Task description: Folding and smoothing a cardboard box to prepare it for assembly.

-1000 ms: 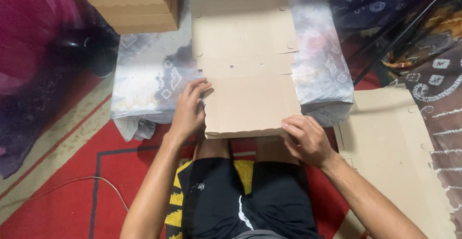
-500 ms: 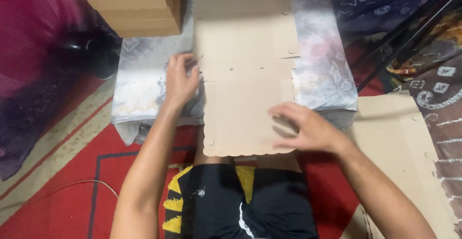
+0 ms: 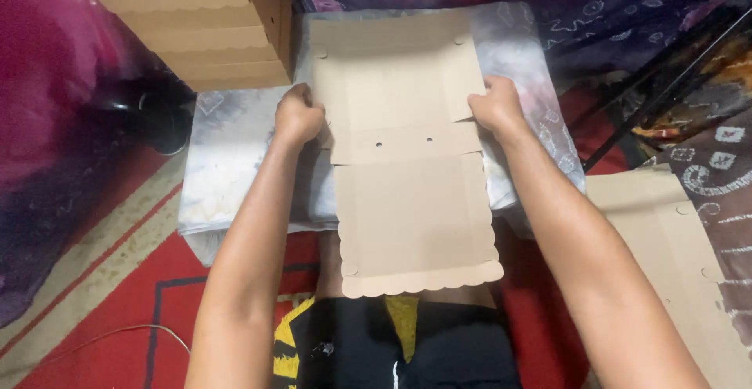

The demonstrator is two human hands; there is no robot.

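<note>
The flat cardboard sheet [image 3: 407,162] lies between both hands, its long axis running away from the body. Left hand [image 3: 298,115] and right hand [image 3: 495,107] fingers clench its side flaps, equally near.

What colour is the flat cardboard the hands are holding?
Plain light brown cardboard sheet, seen in the head view.

Plain brown cardboard sheet [image 3: 407,162], red mat [image 3: 141,311]

Bare forearms, black shorts [image 3: 439,354] with yellow-patterned panel
</note>
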